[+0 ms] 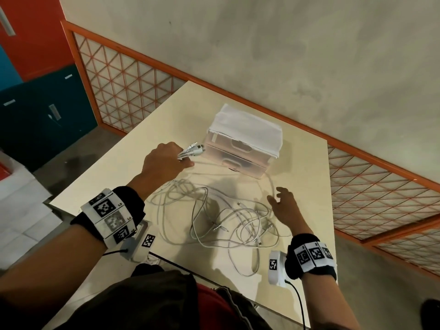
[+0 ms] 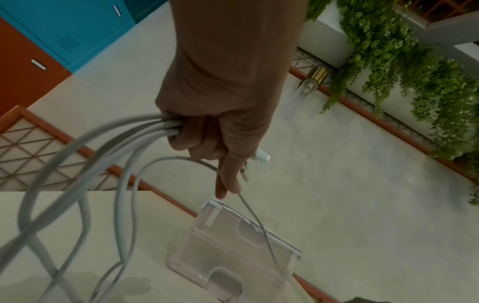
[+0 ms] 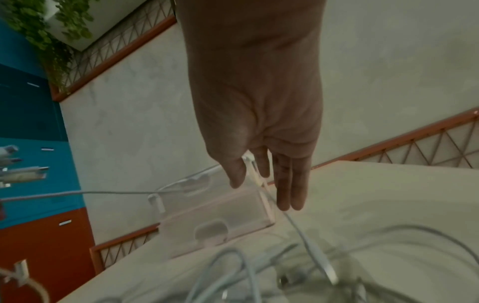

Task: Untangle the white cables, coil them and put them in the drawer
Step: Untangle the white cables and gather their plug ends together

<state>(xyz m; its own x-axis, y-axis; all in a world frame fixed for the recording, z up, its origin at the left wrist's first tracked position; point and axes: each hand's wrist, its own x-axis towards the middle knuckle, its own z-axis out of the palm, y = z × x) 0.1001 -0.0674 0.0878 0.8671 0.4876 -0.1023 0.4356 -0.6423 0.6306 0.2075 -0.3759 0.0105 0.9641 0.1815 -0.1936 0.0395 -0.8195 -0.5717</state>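
1. My left hand (image 1: 164,160) is closed in a fist round a bundle of white cable ends, plugs (image 1: 194,150) pointing toward the drawer unit (image 1: 242,148) at 12 o'clock.
2. My right hand (image 1: 284,207) hovers with fingers spread and relaxed, holding nothing, at 3 o'clock of the tangle.
3. The white cables (image 1: 223,222) lie tangled on the table (image 1: 307,167), between both hands.
4. Both drawers are closed.
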